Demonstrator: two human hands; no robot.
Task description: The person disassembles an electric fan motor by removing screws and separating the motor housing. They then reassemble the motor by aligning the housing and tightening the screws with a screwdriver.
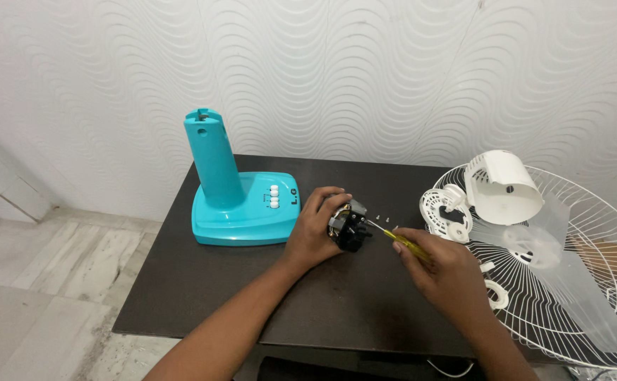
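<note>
While your left hand (315, 229) grips the small black motor unit (349, 226), its fingers curled shut around the body, your right hand (441, 271) is closed on a yellow-handled screwdriver (401, 242) whose tip meets the motor's right side. The motor sits just above the dark surface (351, 296), immediately right of the turquoise fan base (241, 212), which stands upright with its column and three white buttons facing you.

Step in hand, by my judgement: a screw on the motor housing is being driven or backed out (which of the two cannot be told from this view). A few small screws (386, 220) lie loose just right of the motor, which suggests the fixing work is partway through.

Further right of the motor lie a white rear housing (502, 187), a round white vented piece (444, 209) and a white wire grille (576, 282) with a translucent blade (562, 275) on it.

The next move would call for you to keep the tip seated square in the screw head, hold the motor steady against twist, and keep the loose screws clear of your wrist.
</note>
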